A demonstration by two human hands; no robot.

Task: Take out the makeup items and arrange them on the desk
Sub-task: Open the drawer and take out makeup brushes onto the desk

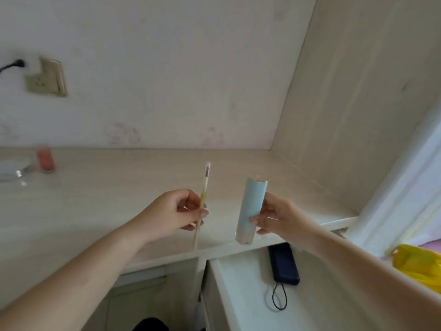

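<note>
Above the front edge of the desk (119, 194), near its right end, you hold one makeup item in each hand. Your left hand (176, 211) pinches a thin brush (203, 201) between thumb and curled fingers; the brush stands nearly upright, its dark tip in a clear sleeve pointing toward the wall. Your right hand (276, 216) grips a pale blue tube (250, 209) from its right side, fingers and thumb clamped on it, the tube also nearly upright and clear of the desk surface.

Progress, as judged: at the far left of the desk a small orange bottle (45, 161) stands beside a clear glassy object (14, 172) too blurred to name, which suggests some things are already set out. The brush and tube are not yet placed; both remain to be laid down, and whether more items wait in their container cannot be told, since no container is seen.

Below the right end of the desk, a dark power bank (284, 263) with a cord loop lies on a white ledge (238, 295).

No brand, label or writing can be read on the brush, the tube or the bottle.
</note>
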